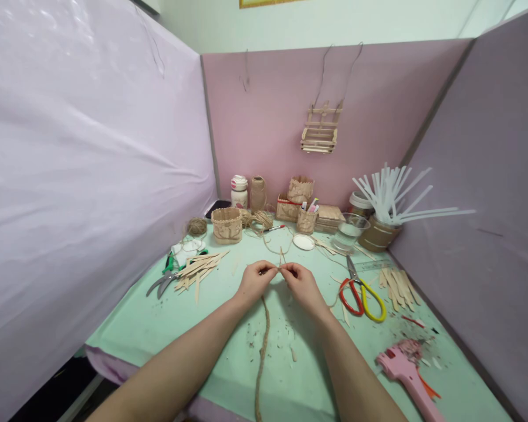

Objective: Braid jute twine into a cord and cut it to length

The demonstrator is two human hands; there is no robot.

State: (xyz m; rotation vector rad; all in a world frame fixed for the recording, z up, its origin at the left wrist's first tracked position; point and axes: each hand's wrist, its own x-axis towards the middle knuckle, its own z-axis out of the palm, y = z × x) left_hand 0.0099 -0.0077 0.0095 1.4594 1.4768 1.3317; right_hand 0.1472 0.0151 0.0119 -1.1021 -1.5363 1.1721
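Both hands meet over the middle of the table, fingers pinched together. My left hand (256, 281) grips a brown jute cord (264, 340), which looks braided and trails from beneath that hand down past the table's front edge. Thumb and forefinger of my right hand (301, 284) close on the same cord's end, close to the left fingertips. Short loose strands stick up just above the fingertips. Exactly how the strands cross is hidden by the fingers. Red-and-yellow-handled scissors (361, 298) lie open right of my right hand.
Wooden sticks (200, 269) and pruning shears (162, 282) lie at left. A pink glue gun (405, 369) rests at front right. Along the back stand a woven-looking basket (227, 225), a twine spool (258, 193), a water bowl (349, 233) and a pot of white glue sticks (378, 234).
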